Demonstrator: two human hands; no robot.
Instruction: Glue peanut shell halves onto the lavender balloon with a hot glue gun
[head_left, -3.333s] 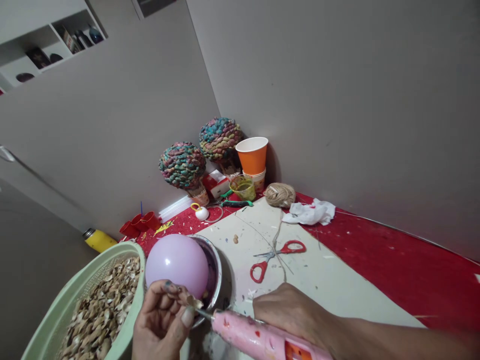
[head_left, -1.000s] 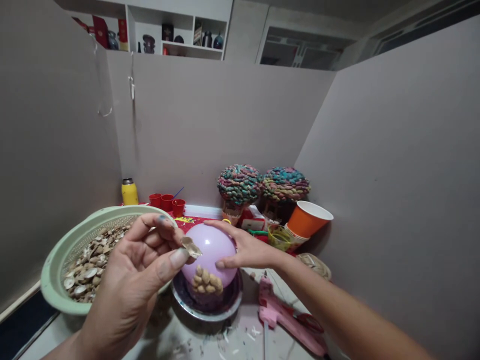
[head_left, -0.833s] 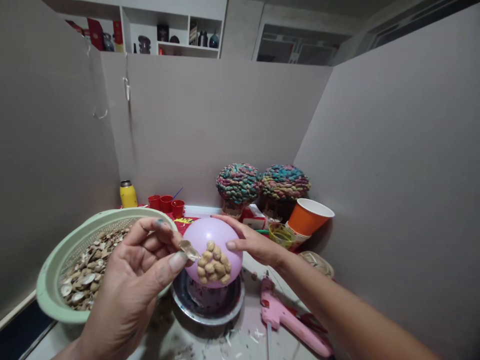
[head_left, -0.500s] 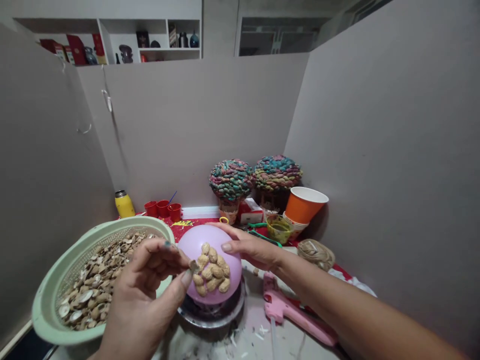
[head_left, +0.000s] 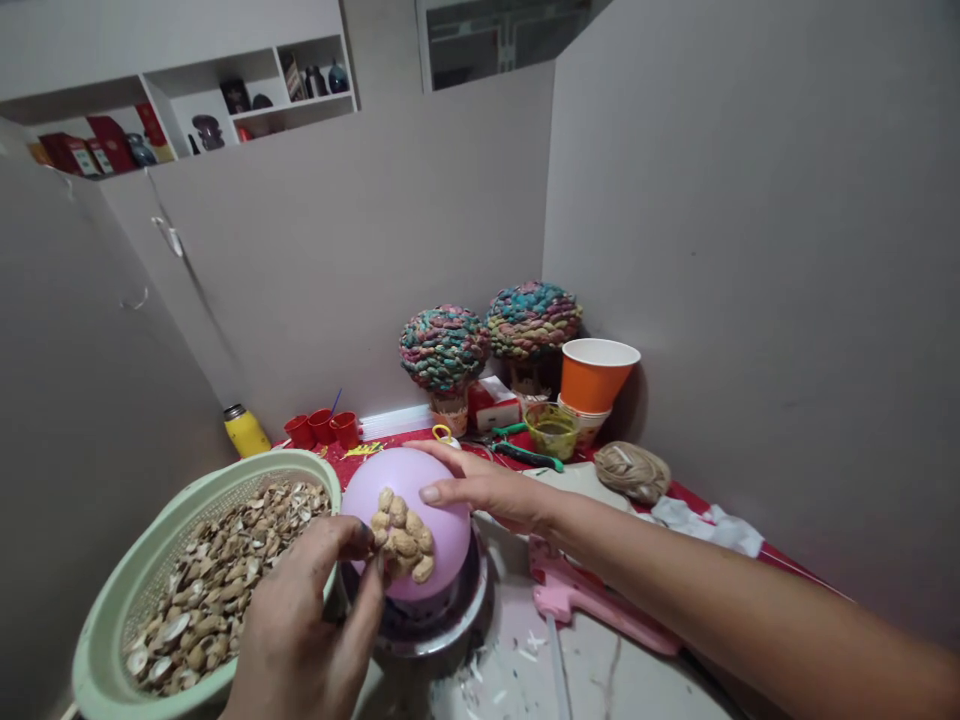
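Observation:
A lilac balloon rests in a round metal bowl. A cluster of peanut shells sticks to its near side. My right hand steadies the balloon from the right, thumb on the front and fingers over the top. Thumb and index finger of my left hand pinch at the cluster's left edge, on a peanut shell largely hidden by the fingertips. Left of the balloon, a pale green colander holds many loose shells, partly behind my left hand.
A pink glue gun with a glue stick lies under my right forearm. Behind are pliers, a yellow-stained cup, orange paper cups, twine, red cups, a yellow bottle and two shell-covered trees. Grey panels enclose the table.
My left hand has brought the peanut shell against the cluster's left edge. My right hand stays on the balloon. The camera view has tilted and turned to the right.

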